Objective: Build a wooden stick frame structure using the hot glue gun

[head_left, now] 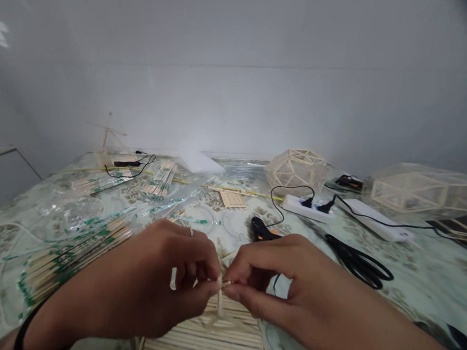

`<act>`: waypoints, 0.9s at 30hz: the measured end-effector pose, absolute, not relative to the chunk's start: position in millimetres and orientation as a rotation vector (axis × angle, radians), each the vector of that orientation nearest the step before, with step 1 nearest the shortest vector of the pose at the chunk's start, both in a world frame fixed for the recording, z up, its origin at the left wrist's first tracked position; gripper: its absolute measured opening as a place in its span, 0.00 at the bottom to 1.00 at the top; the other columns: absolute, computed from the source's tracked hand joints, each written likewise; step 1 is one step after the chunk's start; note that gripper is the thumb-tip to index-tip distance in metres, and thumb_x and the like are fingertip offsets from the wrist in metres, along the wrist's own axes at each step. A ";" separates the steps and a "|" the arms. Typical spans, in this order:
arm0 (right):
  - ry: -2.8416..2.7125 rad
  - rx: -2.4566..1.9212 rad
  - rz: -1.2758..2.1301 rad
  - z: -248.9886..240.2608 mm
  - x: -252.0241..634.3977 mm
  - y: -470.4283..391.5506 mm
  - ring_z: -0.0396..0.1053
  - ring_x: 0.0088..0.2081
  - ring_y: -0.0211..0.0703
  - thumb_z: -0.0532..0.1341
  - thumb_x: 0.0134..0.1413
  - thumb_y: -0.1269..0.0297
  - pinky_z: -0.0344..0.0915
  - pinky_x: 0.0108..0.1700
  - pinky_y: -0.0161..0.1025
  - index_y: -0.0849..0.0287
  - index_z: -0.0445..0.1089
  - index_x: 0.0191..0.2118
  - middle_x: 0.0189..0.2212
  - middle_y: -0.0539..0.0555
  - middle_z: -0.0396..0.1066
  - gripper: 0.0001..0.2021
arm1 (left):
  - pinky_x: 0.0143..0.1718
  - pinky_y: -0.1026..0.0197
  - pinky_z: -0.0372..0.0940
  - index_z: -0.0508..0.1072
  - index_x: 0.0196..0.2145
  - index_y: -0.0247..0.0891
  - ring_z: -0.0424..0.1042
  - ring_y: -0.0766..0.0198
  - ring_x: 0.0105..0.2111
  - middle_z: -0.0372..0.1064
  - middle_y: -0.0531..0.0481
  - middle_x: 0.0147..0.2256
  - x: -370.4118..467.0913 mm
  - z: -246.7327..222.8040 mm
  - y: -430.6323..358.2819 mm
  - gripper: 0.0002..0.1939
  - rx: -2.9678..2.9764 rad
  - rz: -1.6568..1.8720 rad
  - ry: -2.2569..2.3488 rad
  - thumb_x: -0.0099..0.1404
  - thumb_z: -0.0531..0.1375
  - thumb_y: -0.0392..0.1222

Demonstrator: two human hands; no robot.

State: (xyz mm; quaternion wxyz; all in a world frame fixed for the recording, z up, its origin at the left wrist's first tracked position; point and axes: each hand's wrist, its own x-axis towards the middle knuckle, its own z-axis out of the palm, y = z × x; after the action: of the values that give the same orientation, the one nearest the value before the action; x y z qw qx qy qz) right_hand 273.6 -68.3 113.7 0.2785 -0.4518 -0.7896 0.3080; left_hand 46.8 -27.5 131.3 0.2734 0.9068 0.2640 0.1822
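Observation:
In the head view, my left hand (153, 284) pinches the upper end of a short pale wooden stick (220, 306) between thumb and forefinger. That stick stands about upright on a flat panel of wooden sticks (197, 348) laid side by side. My right hand (293, 283) meets it from the other side, thumb and forefinger closed on a small wooden stick piece (227, 284). Both sets of fingertips nearly touch, so the joint between the pieces is partly hidden. Just behind my right hand lies a black and orange glue gun (261, 229).
Bagged chopsticks (79, 250) lie at left. Black-handled scissors (357, 259) rest at right, beside a white power strip (308, 207) with black cords. Two stick frames with clear walls, one rounded (296, 170) and one long (426, 188), stand near the wall. A small slat panel (232, 199) lies mid-table.

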 end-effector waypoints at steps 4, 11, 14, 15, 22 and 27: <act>-2.130 -1.178 0.806 114.2 276.6 -65.3 0.73 0.25 0.34 0.67 0.63 0.67 0.66 0.27 0.31 0.53 0.79 0.31 0.24 0.44 0.78 0.08 | 0.33 0.67 0.64 0.80 0.37 0.41 0.73 0.71 0.27 0.78 0.58 0.29 44.0 128.2 -25.5 0.05 2.449 0.559 0.693 0.69 0.63 0.33; -2.187 -0.966 0.630 112.8 280.5 -63.3 0.78 0.37 0.35 0.67 0.63 0.72 0.73 0.40 0.31 0.55 0.78 0.35 0.36 0.48 0.80 0.06 | 0.42 0.66 0.66 0.78 0.38 0.40 0.75 0.71 0.35 0.79 0.57 0.36 46.6 125.3 -19.0 0.05 2.425 0.613 0.605 0.71 0.64 0.32; -2.224 -0.893 0.603 115.8 282.1 -61.6 0.78 0.37 0.32 0.67 0.62 0.75 0.73 0.41 0.28 0.55 0.77 0.36 0.37 0.47 0.80 0.07 | 0.44 0.64 0.67 0.77 0.38 0.39 0.75 0.69 0.37 0.79 0.55 0.38 48.0 126.2 -18.1 0.04 2.395 0.606 0.587 0.72 0.64 0.33; -2.236 -0.885 0.601 116.9 282.9 -61.0 0.78 0.37 0.31 0.67 0.62 0.75 0.73 0.41 0.28 0.55 0.77 0.36 0.37 0.47 0.80 0.07 | 0.44 0.63 0.67 0.77 0.38 0.39 0.75 0.69 0.37 0.79 0.55 0.38 48.3 126.1 -18.0 0.04 2.389 0.604 0.578 0.72 0.64 0.34; -2.248 -0.915 0.610 119.0 290.8 -57.4 0.78 0.34 0.30 0.66 0.62 0.74 0.71 0.41 0.29 0.54 0.73 0.33 0.35 0.42 0.82 0.08 | 0.47 0.61 0.68 0.77 0.39 0.37 0.76 0.67 0.40 0.79 0.53 0.39 51.3 119.0 -13.3 0.03 2.373 0.710 0.498 0.73 0.63 0.34; -2.150 -1.038 0.651 118.6 289.4 -56.4 0.77 0.30 0.32 0.67 0.64 0.69 0.69 0.36 0.29 0.54 0.77 0.34 0.30 0.44 0.81 0.05 | 0.46 0.63 0.69 0.77 0.40 0.39 0.76 0.69 0.38 0.78 0.55 0.37 51.8 113.1 -10.2 0.02 2.398 0.777 0.502 0.74 0.64 0.37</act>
State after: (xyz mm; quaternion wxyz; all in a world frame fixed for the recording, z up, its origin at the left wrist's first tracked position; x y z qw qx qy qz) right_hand 289.4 -56.4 118.6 0.3274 -0.3963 -0.8210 0.2484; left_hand 51.8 -10.2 113.1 0.2819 0.8951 0.1875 0.2900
